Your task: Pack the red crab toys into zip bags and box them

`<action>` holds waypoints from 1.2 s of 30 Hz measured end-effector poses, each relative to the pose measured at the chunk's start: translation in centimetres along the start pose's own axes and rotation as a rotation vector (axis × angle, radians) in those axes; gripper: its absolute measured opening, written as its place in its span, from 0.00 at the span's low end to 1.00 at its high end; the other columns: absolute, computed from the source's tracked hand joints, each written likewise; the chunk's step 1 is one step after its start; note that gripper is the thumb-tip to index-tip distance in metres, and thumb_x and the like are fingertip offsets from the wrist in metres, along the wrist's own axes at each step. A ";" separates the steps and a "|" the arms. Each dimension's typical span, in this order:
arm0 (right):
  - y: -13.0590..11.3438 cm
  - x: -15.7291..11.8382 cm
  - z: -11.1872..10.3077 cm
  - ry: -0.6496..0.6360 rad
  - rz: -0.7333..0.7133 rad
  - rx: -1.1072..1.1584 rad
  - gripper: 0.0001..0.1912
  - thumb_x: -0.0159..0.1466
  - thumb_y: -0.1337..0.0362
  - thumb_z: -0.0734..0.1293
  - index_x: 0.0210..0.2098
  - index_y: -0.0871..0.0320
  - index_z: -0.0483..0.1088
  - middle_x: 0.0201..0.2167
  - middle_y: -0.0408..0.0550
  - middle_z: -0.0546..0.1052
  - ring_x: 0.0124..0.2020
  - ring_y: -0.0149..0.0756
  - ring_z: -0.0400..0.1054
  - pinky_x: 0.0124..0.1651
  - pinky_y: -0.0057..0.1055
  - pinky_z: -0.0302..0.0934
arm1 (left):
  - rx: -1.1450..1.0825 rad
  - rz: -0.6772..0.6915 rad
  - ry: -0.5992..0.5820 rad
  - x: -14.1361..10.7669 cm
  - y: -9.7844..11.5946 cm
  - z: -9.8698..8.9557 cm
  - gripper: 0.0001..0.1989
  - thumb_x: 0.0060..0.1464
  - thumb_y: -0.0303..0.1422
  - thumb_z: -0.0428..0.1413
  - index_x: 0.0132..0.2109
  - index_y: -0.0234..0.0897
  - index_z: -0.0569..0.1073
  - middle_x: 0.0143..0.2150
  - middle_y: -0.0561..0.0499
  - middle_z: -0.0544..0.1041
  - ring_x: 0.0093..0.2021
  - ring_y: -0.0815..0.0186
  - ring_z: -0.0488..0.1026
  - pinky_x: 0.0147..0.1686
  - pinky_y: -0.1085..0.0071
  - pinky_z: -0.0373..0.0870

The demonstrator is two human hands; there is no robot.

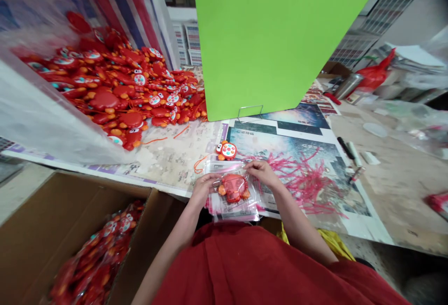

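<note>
Between my hands is a clear plastic zip bag (250, 188) with a red and orange crab-like toy (234, 187) lying in it. My left hand (205, 186) pinches the bag's upper left edge. At the upper right edge, my right hand (261, 172) has its fingers closed on the same bag. More clear bags (241, 214) lie stacked underneath, at the table's front edge. Just beyond the bag sits another toy (227, 150), its white dotted face up, with an orange cord loop (199, 165) to its left.
Red toys (129, 90) spill from a striped woven sack (70, 123) at the left. Below it, a cardboard box (45, 211) holds bagged toys (105, 249). A tall green board (273, 39) stands ahead. Pink strips (308, 179) and marker pens (353, 153) lie at the right.
</note>
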State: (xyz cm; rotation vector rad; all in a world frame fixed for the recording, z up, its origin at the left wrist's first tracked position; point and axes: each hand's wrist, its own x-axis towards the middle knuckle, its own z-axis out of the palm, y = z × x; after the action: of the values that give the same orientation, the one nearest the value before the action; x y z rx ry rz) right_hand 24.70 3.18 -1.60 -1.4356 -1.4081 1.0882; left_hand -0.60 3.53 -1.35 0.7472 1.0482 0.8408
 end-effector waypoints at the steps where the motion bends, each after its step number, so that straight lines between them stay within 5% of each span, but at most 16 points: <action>1: 0.0 0.1 0.0 -0.002 0.002 0.001 0.11 0.52 0.60 0.66 0.30 0.58 0.76 0.24 0.44 0.75 0.24 0.31 0.63 0.29 0.28 0.55 | -0.004 0.004 0.008 0.0 0.0 0.0 0.11 0.39 0.33 0.62 0.33 0.34 0.77 0.33 0.47 0.80 0.31 0.65 0.76 0.29 0.73 0.71; 11: -0.1 -0.1 -0.2 -0.040 -0.004 0.036 0.08 0.52 0.61 0.65 0.27 0.58 0.73 0.24 0.44 0.75 0.25 0.31 0.65 0.32 0.29 0.57 | -0.032 0.024 -0.024 0.2 -0.3 -0.4 0.09 0.40 0.35 0.59 0.29 0.35 0.72 0.29 0.50 0.77 0.31 0.63 0.76 0.27 0.71 0.72; 15: -0.8 0.0 -0.4 -0.027 0.008 0.001 0.12 0.57 0.58 0.63 0.33 0.59 0.73 0.26 0.44 0.74 0.27 0.32 0.65 0.32 0.29 0.58 | -0.031 0.038 -0.038 0.2 -0.1 -0.4 0.15 0.41 0.41 0.62 0.29 0.33 0.72 0.30 0.48 0.77 0.32 0.63 0.75 0.28 0.71 0.73; 18: -1.3 0.0 -0.2 -0.028 0.025 -0.063 0.16 0.62 0.53 0.61 0.37 0.59 0.72 0.27 0.44 0.73 0.28 0.33 0.65 0.32 0.29 0.58 | 0.017 0.056 -0.009 0.3 -0.4 -0.4 0.18 0.42 0.44 0.64 0.32 0.33 0.74 0.34 0.47 0.78 0.35 0.63 0.76 0.29 0.73 0.72; 22: -0.9 -0.2 0.5 -0.180 0.007 -0.182 0.16 0.61 0.51 0.65 0.34 0.60 0.71 0.28 0.44 0.73 0.29 0.33 0.65 0.33 0.30 0.58 | 0.060 0.100 -0.014 0.5 -1.0 -0.4 0.21 0.41 0.45 0.65 0.39 0.35 0.74 0.38 0.48 0.79 0.33 0.65 0.75 0.28 0.74 0.69; 31: -1.2 -0.6 0.0 -0.207 0.043 -0.002 0.20 0.58 0.51 0.67 0.43 0.60 0.72 0.32 0.45 0.75 0.31 0.33 0.67 0.35 0.30 0.60 | 0.058 0.130 -0.005 0.7 -1.4 -0.6 0.24 0.46 0.43 0.63 0.48 0.38 0.70 0.38 0.49 0.79 0.34 0.65 0.76 0.29 0.75 0.68; 36: -2.2 -0.6 1.0 -0.176 0.090 -0.125 0.21 0.58 0.46 0.66 0.33 0.60 0.72 0.26 0.45 0.73 0.27 0.32 0.64 0.31 0.28 0.57 | 0.053 0.173 -0.019 0.9 -1.7 -0.5 0.23 0.47 0.43 0.62 0.48 0.37 0.70 0.38 0.49 0.80 0.36 0.65 0.77 0.34 0.72 0.71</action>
State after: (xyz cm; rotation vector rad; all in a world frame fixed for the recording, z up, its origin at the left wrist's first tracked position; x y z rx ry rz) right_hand 23.16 2.63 0.21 -1.5349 -1.5712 1.2272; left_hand -0.48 3.50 -3.35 0.8984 1.0018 0.9547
